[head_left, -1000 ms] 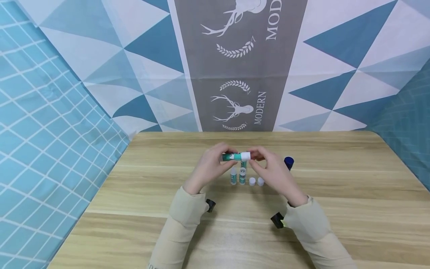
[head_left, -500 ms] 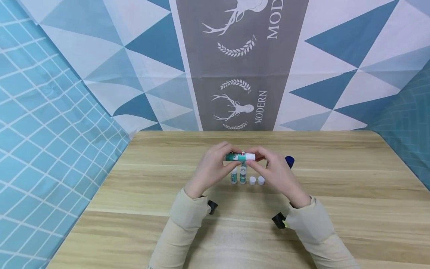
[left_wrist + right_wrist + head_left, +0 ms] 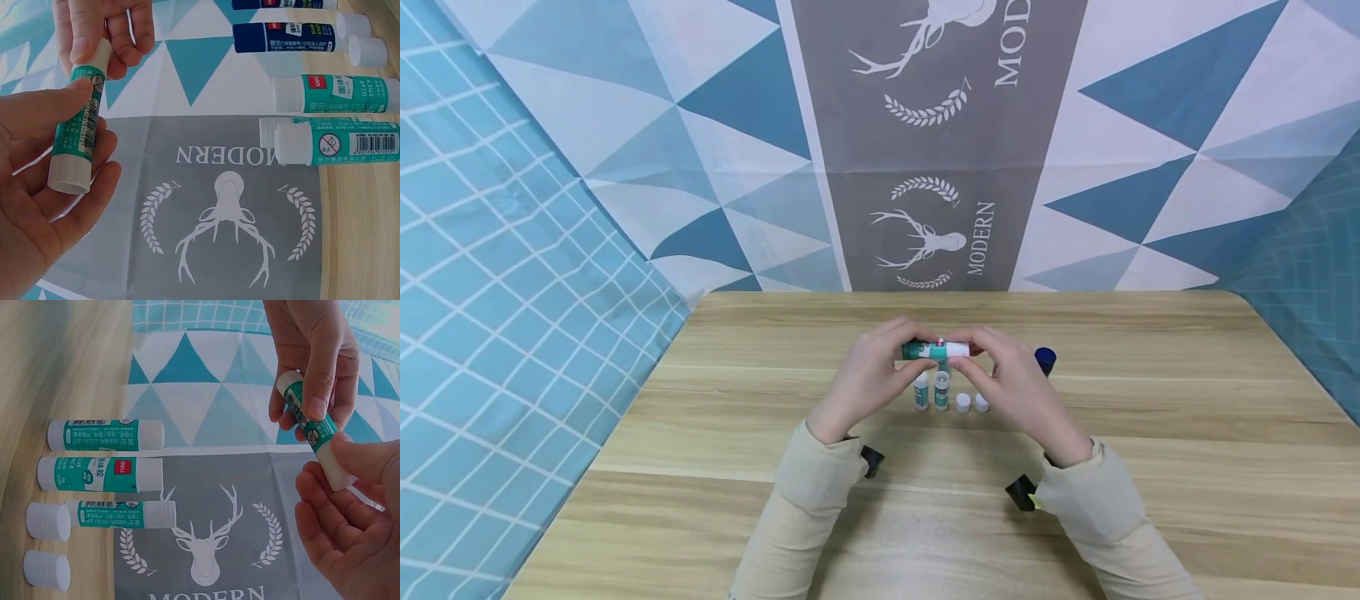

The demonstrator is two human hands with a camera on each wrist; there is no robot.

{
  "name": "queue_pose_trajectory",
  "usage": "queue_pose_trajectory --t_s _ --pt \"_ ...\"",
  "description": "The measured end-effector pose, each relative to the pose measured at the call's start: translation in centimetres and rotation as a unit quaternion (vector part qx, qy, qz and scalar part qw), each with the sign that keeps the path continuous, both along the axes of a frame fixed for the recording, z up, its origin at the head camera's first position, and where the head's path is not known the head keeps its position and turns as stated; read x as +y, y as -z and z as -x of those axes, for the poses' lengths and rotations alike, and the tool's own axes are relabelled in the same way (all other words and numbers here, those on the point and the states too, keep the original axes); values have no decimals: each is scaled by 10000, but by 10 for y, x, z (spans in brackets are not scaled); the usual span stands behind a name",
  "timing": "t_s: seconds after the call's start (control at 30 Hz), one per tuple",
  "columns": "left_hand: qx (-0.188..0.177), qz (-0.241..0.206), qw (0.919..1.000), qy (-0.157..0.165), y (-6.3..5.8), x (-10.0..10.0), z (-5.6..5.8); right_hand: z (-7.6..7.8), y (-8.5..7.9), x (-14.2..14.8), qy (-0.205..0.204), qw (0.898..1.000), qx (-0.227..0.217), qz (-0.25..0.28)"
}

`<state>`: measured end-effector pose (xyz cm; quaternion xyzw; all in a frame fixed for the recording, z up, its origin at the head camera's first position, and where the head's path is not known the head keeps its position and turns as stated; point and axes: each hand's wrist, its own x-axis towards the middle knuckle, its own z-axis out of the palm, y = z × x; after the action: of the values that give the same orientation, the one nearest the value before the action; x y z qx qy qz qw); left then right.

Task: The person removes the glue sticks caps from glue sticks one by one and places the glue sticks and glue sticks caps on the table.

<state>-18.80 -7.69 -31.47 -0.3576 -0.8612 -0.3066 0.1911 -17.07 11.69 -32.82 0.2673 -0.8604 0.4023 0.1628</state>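
Glue stick lies level in mid-air, left hand half-curled round its green body at nine o'clock, right hand pinching its white end at three; best keep both ends in line.

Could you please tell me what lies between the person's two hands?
A green glue stick bridges them, held by the left hand and, at its white end, by the right hand, as the head view shows.
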Motion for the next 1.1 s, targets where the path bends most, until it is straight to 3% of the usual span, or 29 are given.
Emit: queue_pose_trajectory --t_s 0.3,1.1 --pt "-33 -5 10000 52 0 -1 1 1 1 -2 58 9997 234 -90" --pt "109 0 9999 18 -1 -1 0 3 4 -3 185 9992 315 -155"
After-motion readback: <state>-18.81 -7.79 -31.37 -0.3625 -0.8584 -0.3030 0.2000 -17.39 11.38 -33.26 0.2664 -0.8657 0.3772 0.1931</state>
